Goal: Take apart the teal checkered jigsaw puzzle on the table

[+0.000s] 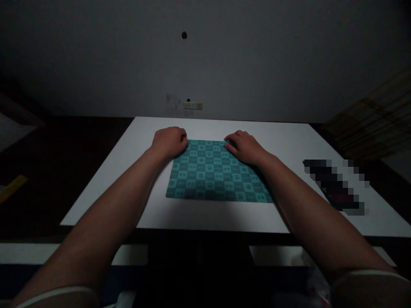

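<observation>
A teal checkered cloth (214, 175) with paw prints lies flat on the white table (180, 214). My left hand (169, 141) rests at the cloth's far left corner, fingers curled and pinching the edge. At the far right corner, my right hand (245, 146) also has its fingers closed on the cloth's edge. Both forearms reach forward over the table's near edge.
A dark blurred object (335, 186) lies on the table's right side. A wall with a small socket plate (192, 105) stands behind the table. Dark floor lies to the left, and a slatted wooden thing (375, 119) leans at the right.
</observation>
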A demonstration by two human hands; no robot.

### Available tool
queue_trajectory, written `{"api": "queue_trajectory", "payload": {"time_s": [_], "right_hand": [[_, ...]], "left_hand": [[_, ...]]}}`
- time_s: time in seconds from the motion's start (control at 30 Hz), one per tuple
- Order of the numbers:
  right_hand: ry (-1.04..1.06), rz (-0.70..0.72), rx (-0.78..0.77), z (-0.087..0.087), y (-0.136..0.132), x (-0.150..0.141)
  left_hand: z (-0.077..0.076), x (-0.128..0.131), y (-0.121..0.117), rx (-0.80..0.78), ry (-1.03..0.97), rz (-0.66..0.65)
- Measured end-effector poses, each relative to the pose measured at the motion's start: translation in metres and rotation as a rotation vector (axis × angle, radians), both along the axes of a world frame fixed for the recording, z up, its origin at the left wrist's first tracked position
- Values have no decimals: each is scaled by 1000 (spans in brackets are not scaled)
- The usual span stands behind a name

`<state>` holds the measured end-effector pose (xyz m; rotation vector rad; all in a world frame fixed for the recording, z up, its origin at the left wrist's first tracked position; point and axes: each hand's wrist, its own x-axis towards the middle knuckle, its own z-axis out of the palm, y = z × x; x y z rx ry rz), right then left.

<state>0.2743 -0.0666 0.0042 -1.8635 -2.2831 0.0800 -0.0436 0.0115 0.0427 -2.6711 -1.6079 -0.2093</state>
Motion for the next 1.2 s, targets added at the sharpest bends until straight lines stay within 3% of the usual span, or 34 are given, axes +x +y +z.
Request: {"api": "queue_trajectory", "payload": {"time_s": [0.2, 0.63, 0.9, 1.0, 1.2], "right_hand": [[-78, -142, 25, -1, 2, 10], [5, -101, 54, -3, 2, 12], [-36, -122, 58, 0, 0, 9], [-68, -138, 40, 4, -2, 6], [-80, -158, 28, 10, -3, 2]], "left_hand": [[-6, 1, -1, -36, 24, -113], [-32, -10, 30, -293, -314, -207], [-26, -5, 23, -264, -289, -216], [-26, -7, 23, -186, -283, -207], [-27, -12, 30, -117, -146, -234]]}}
